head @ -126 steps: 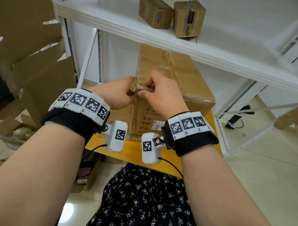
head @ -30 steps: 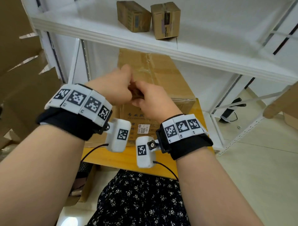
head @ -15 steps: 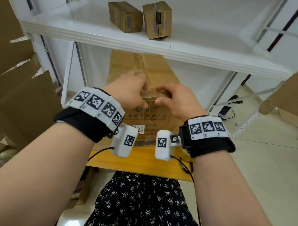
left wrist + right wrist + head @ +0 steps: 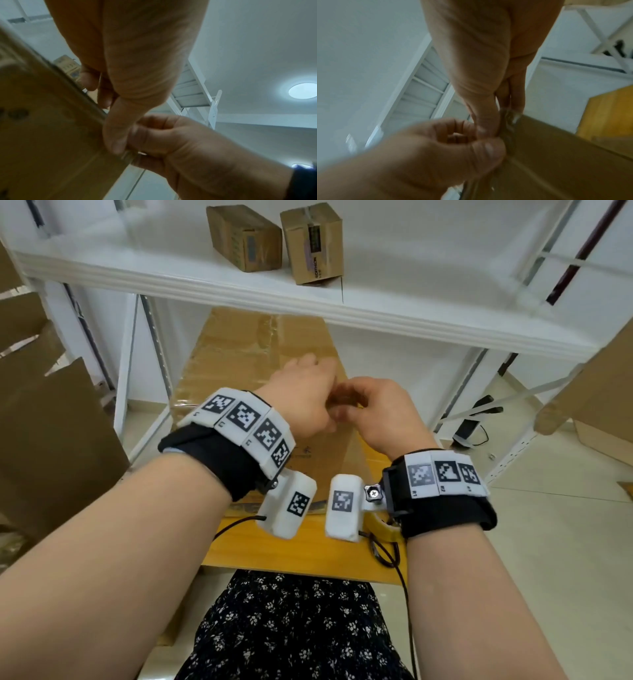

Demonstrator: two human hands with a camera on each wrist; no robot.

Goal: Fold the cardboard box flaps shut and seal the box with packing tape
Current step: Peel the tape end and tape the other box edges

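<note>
A big brown cardboard box (image 4: 239, 364) lies on the yellow table (image 4: 308, 553) with its flaps folded down and clear tape along the top seam. My left hand (image 4: 323, 405) and right hand (image 4: 349, 405) meet at the box's near top edge. Each pinches the end of the clear tape strip (image 4: 508, 120) there. In the left wrist view my left thumb (image 4: 116, 135) presses down at the box edge (image 4: 51, 135) against the right hand's curled fingers (image 4: 154, 138). A yellowish tape roll (image 4: 378, 523) lies on the table, partly hidden under my right wrist.
A white shelf board (image 4: 376, 316) hangs low over the box and carries two small cartons (image 4: 245, 237) (image 4: 313, 241). Loose cardboard sheets (image 4: 51, 422) stand to the left and another piece (image 4: 599, 392) to the right. A camera cable (image 4: 387, 556) trails over the table's front edge.
Half a second ago my hands lay slightly apart with fingers spread on the box's near edge. They have now come together and pinch the tape end.
</note>
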